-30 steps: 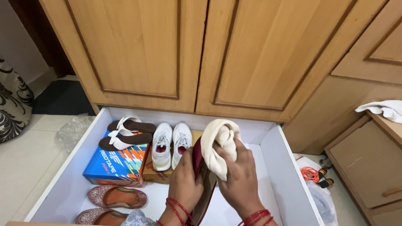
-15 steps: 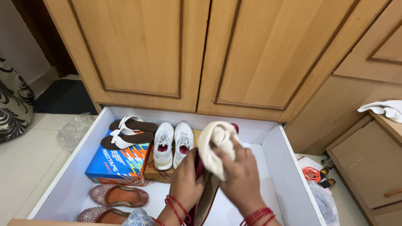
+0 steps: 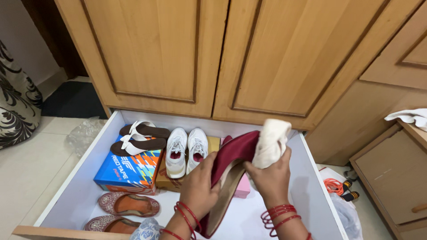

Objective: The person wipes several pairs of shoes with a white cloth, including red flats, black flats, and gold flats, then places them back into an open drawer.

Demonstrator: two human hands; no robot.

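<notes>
My left hand [image 3: 199, 184] grips a maroon pointed shoe [image 3: 231, 160] by its middle, sole turned toward me, above the open white drawer [image 3: 307, 178]. My right hand [image 3: 269, 175] holds a bunched cream cloth [image 3: 272, 142] pressed against the toe end of the shoe. Red bangles ring both wrists. The heel end of the shoe is hidden behind my left forearm.
In the drawer lie brown-and-white sandals [image 3: 140, 138] on a blue shoebox [image 3: 129, 166], white sneakers [image 3: 186, 149] on a tan box, a pink box [image 3: 243, 189] and embroidered flats [image 3: 129, 204]. Wooden cupboard doors [image 3: 213, 53] stand behind. A side cabinet [image 3: 391, 173], orange cord [image 3: 333, 186] and white cloth [image 3: 411, 116] are at right.
The cloth in my right hand has slid from the middle of the shoe up and right to its toe. The shoe now shows more of its maroon side.
</notes>
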